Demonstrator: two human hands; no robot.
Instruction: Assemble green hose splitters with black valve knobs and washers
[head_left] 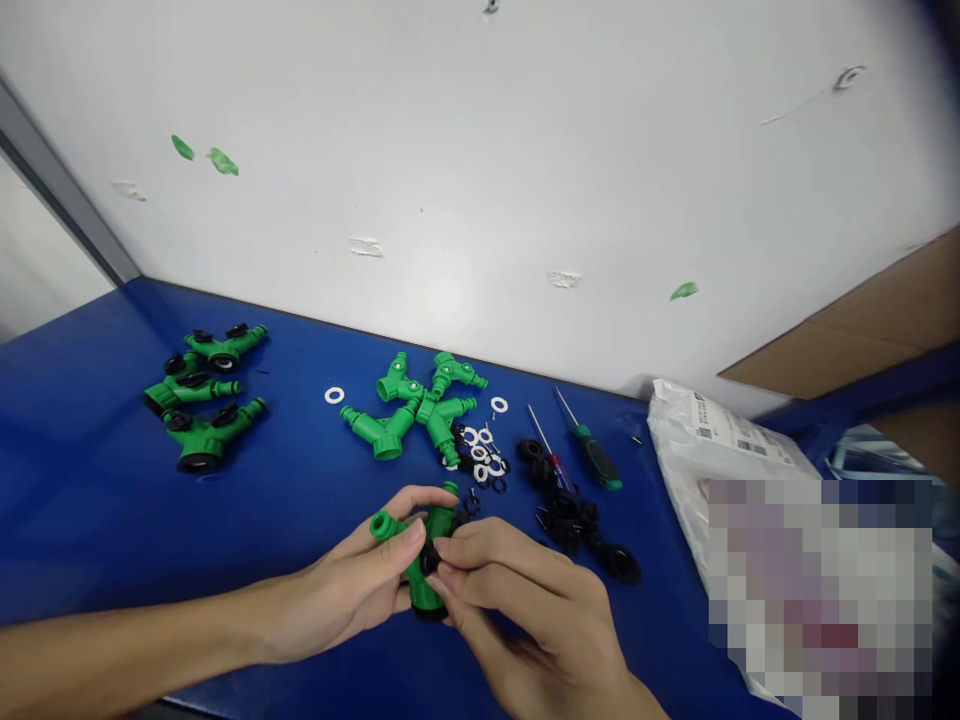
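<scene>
My left hand (349, 590) holds a green Y-shaped hose splitter (426, 596) low over the blue table, its thumb lying across the body. One green outlet points up and left, another upward, and a black ring rims the bottom end. Thumb and fingertips of my right hand (536, 610) pinch a small black knob (430, 557) at the splitter's side; the fingers partly cover it. Just beyond my hands lie several green splitter bodies (388, 445) without knobs, beside a pile of white washers (480, 455) and black rings.
Several green splitters with black knobs (214, 435) lie at the left. To the right are a red-handled screwdriver (559, 472), a green-and-black screwdriver (598, 458) and black parts (566, 520). A white plastic bag (720, 440) sits at the far right. A white wall (450, 180) closes off the back.
</scene>
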